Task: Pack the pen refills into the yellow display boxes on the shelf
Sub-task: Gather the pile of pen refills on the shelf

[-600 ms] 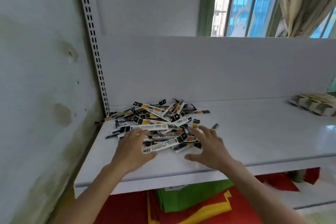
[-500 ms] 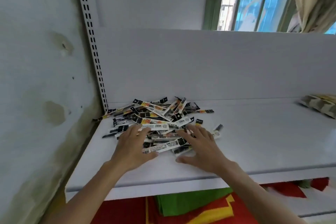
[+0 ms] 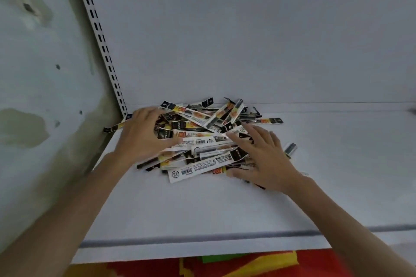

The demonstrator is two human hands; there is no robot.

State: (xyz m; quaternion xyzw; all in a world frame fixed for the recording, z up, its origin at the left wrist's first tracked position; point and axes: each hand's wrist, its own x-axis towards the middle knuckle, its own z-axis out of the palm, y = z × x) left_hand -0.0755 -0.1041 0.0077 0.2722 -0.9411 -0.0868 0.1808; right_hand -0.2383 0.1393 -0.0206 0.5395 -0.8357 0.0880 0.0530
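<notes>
A loose heap of pen refill packets (image 3: 202, 139), long flat strips printed black, white and yellow, lies on the white shelf (image 3: 202, 209) near its back left corner. My left hand (image 3: 144, 137) rests flat on the heap's left side, fingers spread over several packets. On the right side my right hand (image 3: 263, 157) lies palm down with fingers apart, its thumb along the front edge of the pile. Neither hand grips a packet. No yellow display box is in view.
A slotted white upright (image 3: 101, 36) runs up the back left corner beside a stained wall (image 3: 33, 74). The shelf's back panel (image 3: 247, 40) stands behind the heap. One stray packet (image 3: 290, 149) pokes out right of my right hand. Red and green items (image 3: 225, 265) show below the shelf.
The view has dropped and closed in on the shelf. Both hands have slid further onto the pile, the left one reaching toward the back left corner.
</notes>
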